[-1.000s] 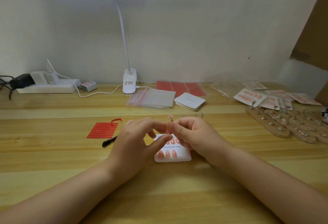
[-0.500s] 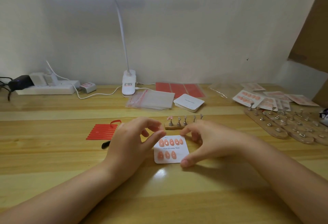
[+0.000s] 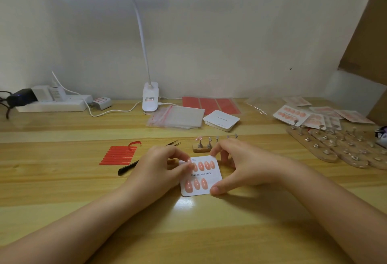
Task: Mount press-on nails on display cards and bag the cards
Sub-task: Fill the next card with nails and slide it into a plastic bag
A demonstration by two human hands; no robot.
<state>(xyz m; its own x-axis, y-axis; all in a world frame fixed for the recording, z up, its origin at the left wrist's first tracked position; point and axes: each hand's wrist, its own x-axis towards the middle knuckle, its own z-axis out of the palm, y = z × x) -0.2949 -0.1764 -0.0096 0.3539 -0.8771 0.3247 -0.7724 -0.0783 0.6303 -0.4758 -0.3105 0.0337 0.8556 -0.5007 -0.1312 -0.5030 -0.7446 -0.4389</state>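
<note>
Nails on card: your display card [image 3: 206, 177] shows eight pink press-on nails [image 3: 201, 165]: five in the top row, the leftmost partly under your fingertips, and three in the bottom row.
Card position: it lies flat on the wooden surface [image 3: 62, 190], between your two hands, printed "Handmade Nail" across the middle.
Left grip: your left hand [image 3: 159, 169] has its thumb and forefinger pressed together at the card's top-left corner, pinching or pressing the leftmost nail; I cannot tell which.
Right grip: your right hand [image 3: 240, 167] is spread over the card's right edge, the forefinger tip on the top-right corner and the thumb tip on the bottom-right corner, pinching the card between them.
Small nail stand: one wooden stand [image 3: 201, 148] just behind the card, with five pegs; only the leftmost peg carries a nail.
Other stands: several long wooden stands [image 3: 335, 148] lie far right; their count is unclear.
Finished cards: a loose pile of bagged cards [image 3: 293, 114] behind those stands.
Supplies: one stack of clear bags [image 3: 178, 117], one stack of blank cards [image 3: 222, 120], one red adhesive strip sheet [image 3: 119, 156], one pair of tweezers [image 3: 134, 164].
Change: a second ago your hands met above the card and hid most of it; now they have parted, your right hand has dropped to the card's right edge, and both rows show.
</note>
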